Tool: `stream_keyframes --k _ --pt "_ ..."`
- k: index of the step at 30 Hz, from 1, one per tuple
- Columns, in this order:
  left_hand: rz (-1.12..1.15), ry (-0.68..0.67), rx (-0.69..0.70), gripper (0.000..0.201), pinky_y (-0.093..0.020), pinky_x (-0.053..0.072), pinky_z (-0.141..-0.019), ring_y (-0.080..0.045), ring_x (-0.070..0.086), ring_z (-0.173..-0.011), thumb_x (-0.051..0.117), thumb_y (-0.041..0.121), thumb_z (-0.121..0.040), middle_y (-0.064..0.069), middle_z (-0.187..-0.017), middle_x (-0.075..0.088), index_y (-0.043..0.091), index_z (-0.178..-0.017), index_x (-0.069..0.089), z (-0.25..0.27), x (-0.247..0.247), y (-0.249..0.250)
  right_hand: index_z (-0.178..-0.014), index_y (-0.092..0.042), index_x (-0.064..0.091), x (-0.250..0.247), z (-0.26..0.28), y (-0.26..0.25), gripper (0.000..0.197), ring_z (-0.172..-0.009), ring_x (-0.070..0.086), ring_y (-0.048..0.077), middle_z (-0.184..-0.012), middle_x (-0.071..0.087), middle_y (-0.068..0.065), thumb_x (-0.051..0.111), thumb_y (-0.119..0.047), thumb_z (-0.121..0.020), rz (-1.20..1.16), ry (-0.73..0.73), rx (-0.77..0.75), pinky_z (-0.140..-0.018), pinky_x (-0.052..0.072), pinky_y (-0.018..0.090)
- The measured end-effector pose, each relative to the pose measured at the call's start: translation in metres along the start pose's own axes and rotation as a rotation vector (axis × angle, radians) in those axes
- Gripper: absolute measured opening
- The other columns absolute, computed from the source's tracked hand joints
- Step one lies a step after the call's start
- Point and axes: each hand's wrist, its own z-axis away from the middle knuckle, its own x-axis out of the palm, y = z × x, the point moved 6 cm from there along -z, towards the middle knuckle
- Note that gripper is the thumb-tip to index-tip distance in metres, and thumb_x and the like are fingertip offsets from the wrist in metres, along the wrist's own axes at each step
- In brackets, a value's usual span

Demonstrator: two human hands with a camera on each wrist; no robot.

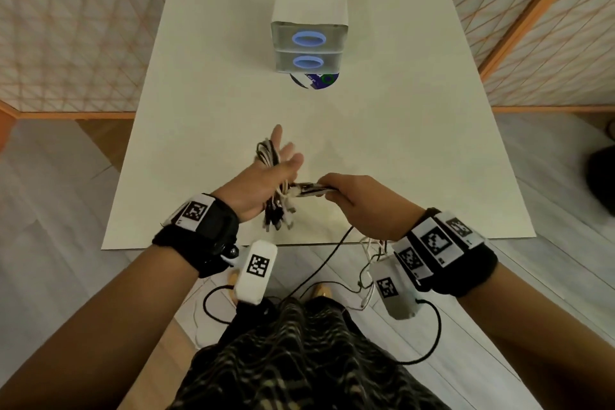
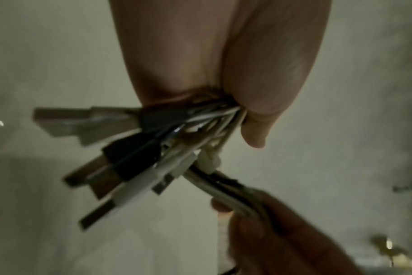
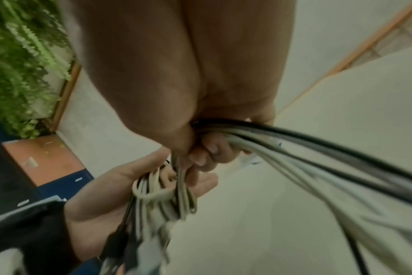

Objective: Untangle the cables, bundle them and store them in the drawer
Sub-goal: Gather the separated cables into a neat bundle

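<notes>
Left hand (image 1: 263,181): fingers straight, thumb pinning cable loops (image 1: 268,153) | right hand (image 1: 357,198): fingers clenched around cable strands (image 3: 318,148)

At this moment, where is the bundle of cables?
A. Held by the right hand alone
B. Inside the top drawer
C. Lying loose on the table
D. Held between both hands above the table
D: the left hand carries the looped cables while the right hand grips their strands; both drawers are closed.
</notes>
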Motion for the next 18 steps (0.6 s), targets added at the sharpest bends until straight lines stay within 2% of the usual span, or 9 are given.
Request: stream_keyframes --k 2,3,5,8,10,13,16,17,18 --pt "-0.296 -0.154 -0.05 0.065 -0.022 0.034 -0.101 -0.012 0.044 -0.128 0.04 0.038 -0.096 0.002 -0.148 0.041 0.029 -0.15 0.005 0.007 0.012 -0.005 -0.117 -0.016 0.055 -0.007 -0.001 -0.007 0.025 -0.088 0.058 0.022 -0.098 0.066 0.001 0.039 -0.02 -0.098 0.075 -0.034 -0.071 -0.084 0.043 0.038" --pt "-0.371 -0.216 -0.073 0.058 -0.021 0.037 -0.099 -0.013 0.051 -0.124 0.033 0.045 -0.096 -0.001 -0.138 0.053 0.023 -0.148 0.022 0.012 0.019 -0.005 -0.116 -0.016 0.055 -0.011 -0.001 -0.011 0.023 -0.089 0.06 0.021 -0.099 0.067 0.001 0.041 -0.02 -0.098 0.079 -0.051 -0.112 -0.084 0.044 0.037" --pt "-0.308 -0.352 -0.13 0.069 -0.022 0.046 -0.087 -0.016 0.068 -0.099 0.015 0.059 -0.086 -0.006 -0.099 0.073 0.016 -0.127 0.051 0.021 0.033 -0.005 -0.113 -0.016 0.049 -0.022 -0.002 -0.02 0.018 -0.074 0.057 0.017 -0.083 0.063 -0.002 0.046 -0.018 -0.096 -0.045 -0.067 -0.176 -0.071 0.044 0.03" --pt "-0.06 -0.545 -0.091 0.07 -0.023 0.049 -0.07 -0.016 0.066 -0.064 0.031 0.069 -0.08 -0.004 -0.055 0.063 0.013 -0.115 0.056 0.029 0.048 0.0 -0.107 -0.015 0.037 -0.035 -0.01 -0.021 0.023 -0.064 0.052 0.021 -0.073 0.057 0.007 0.053 -0.01 -0.091 -0.311 -0.057 -0.17 -0.066 0.044 0.033" --pt "0.033 -0.566 -0.074 0.045 -0.026 0.045 -0.065 -0.017 0.057 -0.055 0.053 0.048 -0.088 -0.001 -0.043 0.049 0.006 -0.097 0.067 0.031 0.048 0.001 -0.105 -0.017 0.036 -0.037 -0.017 -0.014 0.024 -0.068 0.05 0.028 -0.077 0.056 0.015 0.054 -0.011 -0.091 -0.363 0.001 -0.153 -0.069 0.044 0.04" --pt "0.133 -0.461 -0.081 0.036 -0.024 0.048 -0.064 -0.017 0.056 -0.052 0.048 0.024 -0.086 0.0 -0.037 0.043 0.011 -0.057 0.065 0.028 0.045 0.006 -0.108 -0.019 0.037 -0.019 -0.019 -0.001 0.019 -0.074 0.053 0.035 -0.086 0.059 0.023 0.048 -0.025 -0.093 -0.436 0.108 -0.122 -0.069 0.045 0.044" --pt "0.311 -0.443 -0.029 0.045 -0.026 0.053 -0.08 -0.017 0.068 -0.074 0.052 0.022 -0.085 0.0 -0.054 0.062 0.012 -0.04 0.051 0.029 0.05 0.01 -0.108 -0.016 0.044 0.002 -0.017 0.009 0.015 -0.053 0.049 0.005 -0.071 0.058 0.0 0.043 -0.018 -0.093 -0.393 0.123 -0.127 -0.055 0.045 0.025" --pt "0.405 -0.429 -0.025 0.046 -0.027 0.052 -0.085 -0.016 0.071 -0.081 0.051 0.02 -0.083 -0.003 -0.064 0.069 0.011 -0.039 0.049 0.03 0.052 0.01 -0.101 -0.015 0.051 0.003 -0.019 0.008 0.013 -0.045 0.04 0.001 -0.06 0.054 -0.007 0.042 -0.014 -0.091 -0.35 0.144 -0.21 -0.049 0.042 0.019" --pt "0.467 -0.437 -0.016 0.043 -0.027 0.051 -0.09 -0.016 0.071 -0.091 0.054 0.019 -0.081 -0.007 -0.077 0.074 0.011 -0.039 0.05 0.03 0.054 0.007 -0.09 -0.013 0.057 -0.006 -0.018 0.01 0.017 -0.04 0.034 0.002 -0.051 0.05 -0.011 0.04 -0.015 -0.09 -0.494 0.194 -0.148 -0.045 0.04 0.016"
